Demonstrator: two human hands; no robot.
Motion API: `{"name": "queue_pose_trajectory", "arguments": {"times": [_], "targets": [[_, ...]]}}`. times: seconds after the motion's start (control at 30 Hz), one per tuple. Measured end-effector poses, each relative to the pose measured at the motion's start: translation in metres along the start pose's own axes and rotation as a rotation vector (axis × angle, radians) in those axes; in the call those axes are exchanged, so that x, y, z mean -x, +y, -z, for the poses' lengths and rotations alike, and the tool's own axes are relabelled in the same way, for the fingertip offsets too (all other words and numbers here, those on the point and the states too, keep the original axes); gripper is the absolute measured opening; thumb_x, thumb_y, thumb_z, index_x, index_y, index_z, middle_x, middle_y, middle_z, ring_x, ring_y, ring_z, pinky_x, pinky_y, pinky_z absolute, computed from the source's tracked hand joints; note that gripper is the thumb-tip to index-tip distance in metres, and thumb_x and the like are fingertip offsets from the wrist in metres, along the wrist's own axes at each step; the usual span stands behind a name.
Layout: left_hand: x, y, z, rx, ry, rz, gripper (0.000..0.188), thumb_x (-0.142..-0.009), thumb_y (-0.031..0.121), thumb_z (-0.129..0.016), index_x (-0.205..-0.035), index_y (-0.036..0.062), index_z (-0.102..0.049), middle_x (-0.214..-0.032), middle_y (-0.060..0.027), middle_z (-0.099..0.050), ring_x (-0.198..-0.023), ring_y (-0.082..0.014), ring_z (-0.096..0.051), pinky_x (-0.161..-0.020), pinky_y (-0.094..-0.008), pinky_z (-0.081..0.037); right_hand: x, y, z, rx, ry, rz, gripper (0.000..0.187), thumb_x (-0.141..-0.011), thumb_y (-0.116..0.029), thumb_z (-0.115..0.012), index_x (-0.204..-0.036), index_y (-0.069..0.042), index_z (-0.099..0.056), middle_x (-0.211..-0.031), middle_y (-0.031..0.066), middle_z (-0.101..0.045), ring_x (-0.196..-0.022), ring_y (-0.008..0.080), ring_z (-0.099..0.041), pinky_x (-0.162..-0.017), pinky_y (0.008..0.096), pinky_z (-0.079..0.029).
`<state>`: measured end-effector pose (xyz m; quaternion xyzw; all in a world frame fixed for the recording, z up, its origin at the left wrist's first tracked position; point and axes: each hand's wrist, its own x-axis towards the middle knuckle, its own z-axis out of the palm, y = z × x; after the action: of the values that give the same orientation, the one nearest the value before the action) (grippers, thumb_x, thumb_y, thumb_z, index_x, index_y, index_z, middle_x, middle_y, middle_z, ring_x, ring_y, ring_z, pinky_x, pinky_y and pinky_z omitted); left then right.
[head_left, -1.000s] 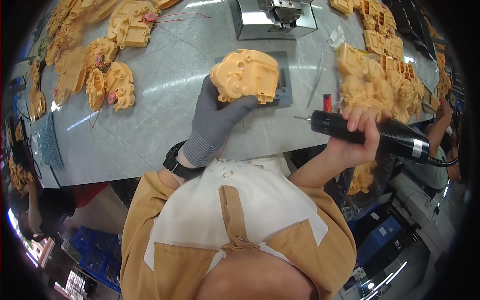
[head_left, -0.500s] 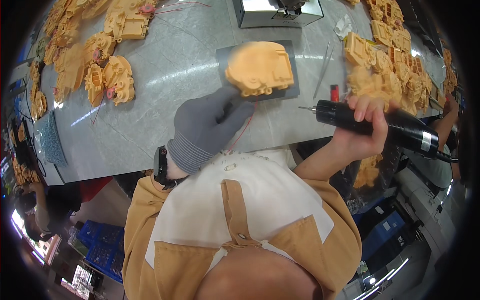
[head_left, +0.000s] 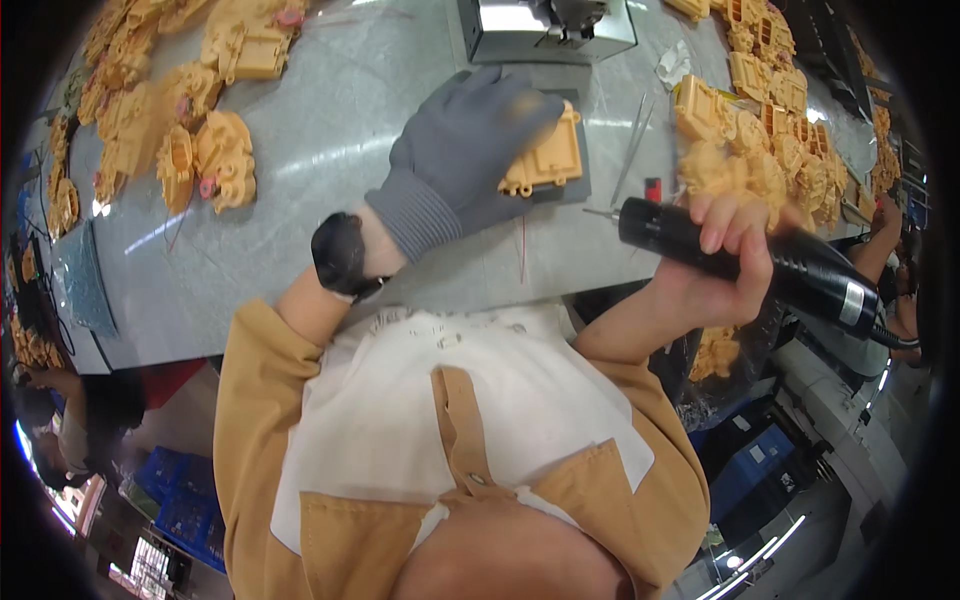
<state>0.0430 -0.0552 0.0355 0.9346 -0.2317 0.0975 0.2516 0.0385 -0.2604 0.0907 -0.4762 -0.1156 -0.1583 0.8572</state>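
Note:
My left hand (head_left: 465, 145), in a grey knit glove, reaches over the left part of a yellow-orange plastic housing (head_left: 557, 157) and grips it. The housing is over a dark square mat (head_left: 598, 130); the glove hides much of it, and a pale blur lies near the fingertips. A thin red wire (head_left: 523, 248) hangs down below the housing. My bare right hand (head_left: 725, 260) is wrapped around a black electric screwdriver (head_left: 665, 230). Its bit points left, a short way right of and below the housing, touching nothing.
Similar yellow-orange housings (head_left: 225, 160) crowd the table's left side, with more housings (head_left: 745, 145) on the right. Behind the mat stands a grey box-like device (head_left: 550, 40). Tweezers (head_left: 632, 150), a small red item (head_left: 653, 190) and crumpled tissue (head_left: 673, 62) lie right of it.
My left hand has moved up and over the housing, which now shows a framed, recessed side instead of the smooth one. The screwdriver stays nearly in place in my right hand.

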Motion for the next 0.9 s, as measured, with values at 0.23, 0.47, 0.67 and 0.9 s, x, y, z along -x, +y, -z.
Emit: {"name": "queue_pose_trajectory", "arguments": {"times": [0.23,0.47,0.67,0.9], "targets": [[0.009,-0.008,-0.003,0.055,0.004,0.016,0.073,-0.058,0.033,-0.078,-0.122,0.0156,-0.046,-0.114,-0.0113,-0.049,-0.107,-0.0329,-0.049,-0.085,-0.0419,-0.046,-0.022,0.007,-0.008,0.016,0.045,0.075,0.042,-0.076,-0.008,-0.047,-0.117,-0.009,-0.038,-0.061,0.0018,-0.038,-0.053,0.0163,-0.043,-0.062,0.0354,-0.040],[0.030,-0.024,-0.008,0.224,0.208,0.085,0.075,-0.057,0.033,-0.079,-0.123,0.0138,-0.047,-0.124,-0.0162,-0.044,-0.113,-0.0360,-0.046,-0.088,-0.0419,-0.045,-0.089,0.039,-0.055,0.099,-0.082,0.226,0.016,-0.075,-0.004,-0.049,-0.090,-0.002,-0.047,-0.060,0.0054,-0.045,-0.053,0.0177,-0.047,-0.063,0.0360,-0.041],[0.035,-0.029,-0.016,0.326,0.262,0.127,0.077,-0.055,0.033,-0.081,-0.122,0.0140,-0.048,-0.128,-0.0201,-0.041,-0.114,-0.0360,-0.045,-0.090,-0.0413,-0.042,-0.105,0.067,-0.099,0.201,-0.208,0.327,0.043,-0.072,0.004,-0.056,-0.112,0.005,-0.039,-0.058,0.0054,-0.050,-0.045,0.0128,-0.046,-0.047,0.0254,-0.040],[0.037,-0.034,-0.017,0.375,0.283,0.133,0.079,-0.053,0.032,-0.082,-0.122,0.0132,-0.047,-0.128,-0.0212,-0.040,-0.111,-0.0355,-0.047,-0.090,-0.0410,-0.043,-0.107,0.085,-0.083,0.476,-0.273,0.333,0.039,-0.072,0.005,-0.055,-0.109,0.003,-0.041,-0.057,0.0060,-0.050,-0.045,0.0142,-0.047,-0.050,0.0263,-0.042]]}}
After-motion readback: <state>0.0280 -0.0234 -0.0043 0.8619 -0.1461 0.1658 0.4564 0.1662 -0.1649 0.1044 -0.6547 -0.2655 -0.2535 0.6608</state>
